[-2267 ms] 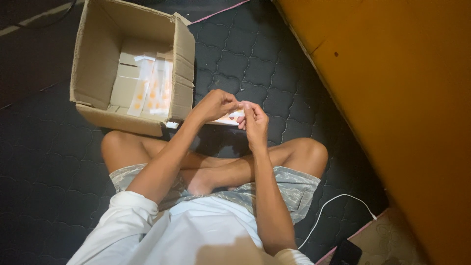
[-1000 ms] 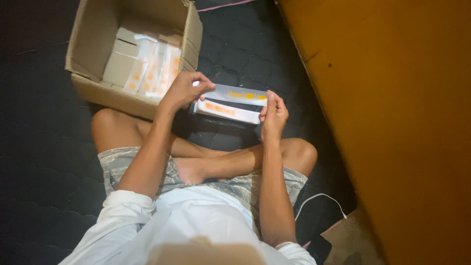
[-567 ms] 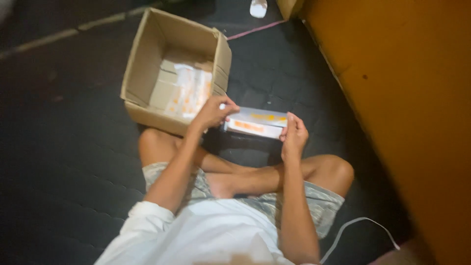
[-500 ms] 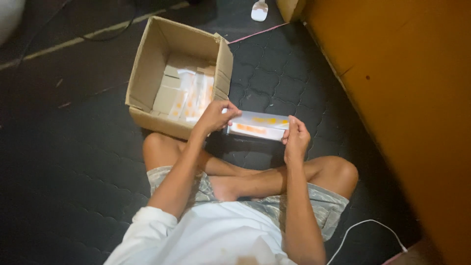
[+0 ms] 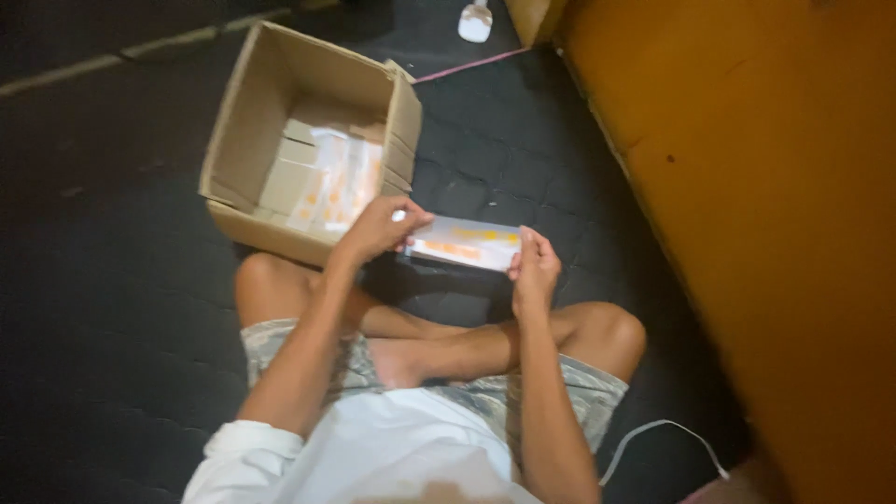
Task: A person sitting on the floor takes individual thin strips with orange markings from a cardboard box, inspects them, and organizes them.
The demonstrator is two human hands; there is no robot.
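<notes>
Head view, looking down on a person seated cross-legged on a dark quilted mat. Left hand: fingers curled closed around the left end of a long, flat white packet with orange markings. Right hand: fingers closed on the packet's right end, thumb on its upper face. Packet held roughly level between the two hands, above the mat and just ahead of the crossed shins, close beside the near right corner of the cardboard box. Box: open-topped, flaps up, resting on the mat ahead and to the left. Contents: a layer of similar white-and-orange packets lying flat toward the right side, plain pale cartons to their left; count not resolvable due to blur. An orange wall runs along the right. A white cable lies by the right knee; a small white object sits at the top edge, its kind indiscernible.
</notes>
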